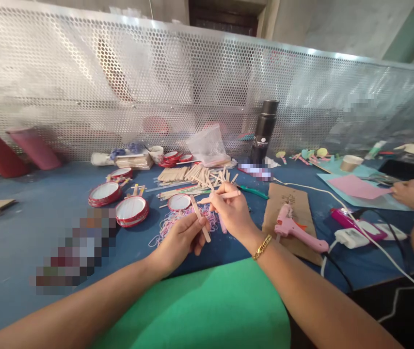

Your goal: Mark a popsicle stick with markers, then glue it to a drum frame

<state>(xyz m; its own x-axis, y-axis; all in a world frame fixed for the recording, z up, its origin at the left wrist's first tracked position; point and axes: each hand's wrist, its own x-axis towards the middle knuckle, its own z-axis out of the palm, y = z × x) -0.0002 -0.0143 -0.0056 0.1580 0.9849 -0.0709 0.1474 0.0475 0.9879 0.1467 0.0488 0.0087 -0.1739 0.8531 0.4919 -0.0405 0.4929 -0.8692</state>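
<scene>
Between the thumb and fingers of my left hand (182, 238) is a flat wooden stick (200, 220), tilted. My right hand (231, 209) is closed round a pale pink pen-like tool (230, 195), whose thin tip points left, close to the stick's upper end. Under and behind both hands lies a tangle of pink and white loops (167, 225), with a small red-rimmed round piece (179, 202) beside it. A pile of wooden sticks (199, 175) spreads just beyond my hands.
Red-rimmed discs (132, 211) stand in stacks to the left. A pink glue gun (294, 228) rests on cardboard (270, 206) at the right, near white cables (332, 194). Farther back are a black bottle (264, 133) and a perforated metal screen (207, 72). Another person's hand (412, 194) touches pink paper (359, 186).
</scene>
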